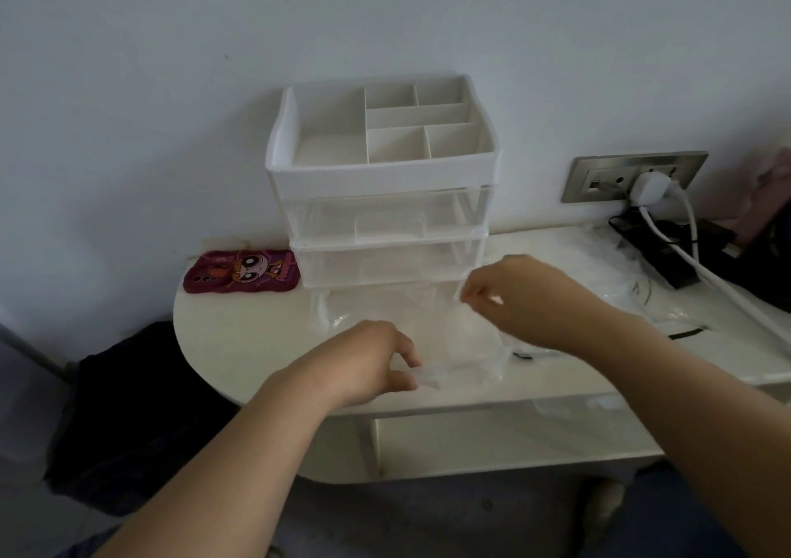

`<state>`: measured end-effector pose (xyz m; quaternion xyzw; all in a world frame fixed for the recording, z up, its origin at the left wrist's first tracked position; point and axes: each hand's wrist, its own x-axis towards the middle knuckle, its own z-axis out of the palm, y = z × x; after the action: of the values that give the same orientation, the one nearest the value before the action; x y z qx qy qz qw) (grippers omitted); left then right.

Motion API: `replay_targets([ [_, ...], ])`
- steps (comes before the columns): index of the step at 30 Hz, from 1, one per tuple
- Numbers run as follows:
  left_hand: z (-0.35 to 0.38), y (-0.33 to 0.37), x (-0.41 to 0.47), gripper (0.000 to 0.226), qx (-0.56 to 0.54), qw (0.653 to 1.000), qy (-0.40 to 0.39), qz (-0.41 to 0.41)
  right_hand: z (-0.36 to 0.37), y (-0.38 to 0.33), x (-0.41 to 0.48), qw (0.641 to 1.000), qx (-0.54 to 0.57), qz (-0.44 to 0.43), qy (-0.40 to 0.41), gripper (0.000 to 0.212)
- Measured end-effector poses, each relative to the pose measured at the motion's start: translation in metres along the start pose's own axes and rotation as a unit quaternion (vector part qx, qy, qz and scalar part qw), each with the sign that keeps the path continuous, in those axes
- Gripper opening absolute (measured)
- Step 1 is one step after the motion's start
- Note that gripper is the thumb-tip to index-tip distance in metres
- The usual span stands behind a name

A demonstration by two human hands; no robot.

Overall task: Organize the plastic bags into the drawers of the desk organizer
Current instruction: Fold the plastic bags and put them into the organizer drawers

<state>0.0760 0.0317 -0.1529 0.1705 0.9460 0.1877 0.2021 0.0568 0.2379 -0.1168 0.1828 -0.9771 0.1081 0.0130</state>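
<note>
Head view, desk (222, 343): white top with a rounded left edge. A band of bare surface shows between that edge and the bag.
Desk organizer (381, 181): white, standing against the wall, with a divided open tray above two see-through drawers.
Lower drawer (385, 260): its front stands just behind the bag.
Plastic bag (449, 335): clear, spread flat on the desk in front of the organizer, its near edge close to the desk's front edge.
Left hand (368, 360): thumb and fingers pinch the bag's near edge.
Right hand (526, 301): fingertips pinch the bag's far right corner, beside the lower drawer.
More bags (612, 283): a clear heap to the right.
Phone case (242, 271): red, lying left of the organizer.
Wall socket (633, 176): holds a white plug, with cables trailing over the desk's right side.
</note>
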Motion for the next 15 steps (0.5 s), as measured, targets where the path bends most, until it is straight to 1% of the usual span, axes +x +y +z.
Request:
replay_targets([
  [2,0.003,0.001,0.001,0.026,0.002,1.0,0.012,-0.001,-0.014,0.018,-0.011,0.998,0.019,0.055,-0.025,0.022],
  [4,0.004,0.002,0.003,0.025,0.006,1.0,0.03,-0.002,-0.022,0.037,-0.025,0.988,0.026,0.108,-0.111,0.025],
  [6,0.005,0.005,0.004,0.027,0.013,0.999,0.041,-0.003,-0.023,0.053,-0.041,0.966,0.018,0.152,-0.207,0.028],
  [7,0.005,0.006,0.004,0.028,0.018,0.999,0.041,-0.004,-0.02,0.06,-0.048,0.958,0.008,0.17,-0.23,0.028],
  [8,0.005,0.006,0.004,0.029,0.027,0.999,0.041,-0.006,-0.015,0.065,-0.053,0.955,-0.006,0.18,-0.237,0.027],
  [10,0.006,0.01,0.004,0.031,0.051,0.998,0.043,-0.005,-0.007,0.074,-0.059,0.955,-0.057,0.19,-0.22,0.027],
  [12,0.007,0.012,0.002,0.037,0.065,0.996,0.054,-0.002,-0.002,0.079,-0.062,0.961,-0.095,0.188,-0.18,0.03],
  [15,0.01,0.021,-0.001,0.042,0.066,0.994,0.088,0.016,0.004,0.088,-0.062,0.971,-0.096,0.186,-0.116,0.029],
])
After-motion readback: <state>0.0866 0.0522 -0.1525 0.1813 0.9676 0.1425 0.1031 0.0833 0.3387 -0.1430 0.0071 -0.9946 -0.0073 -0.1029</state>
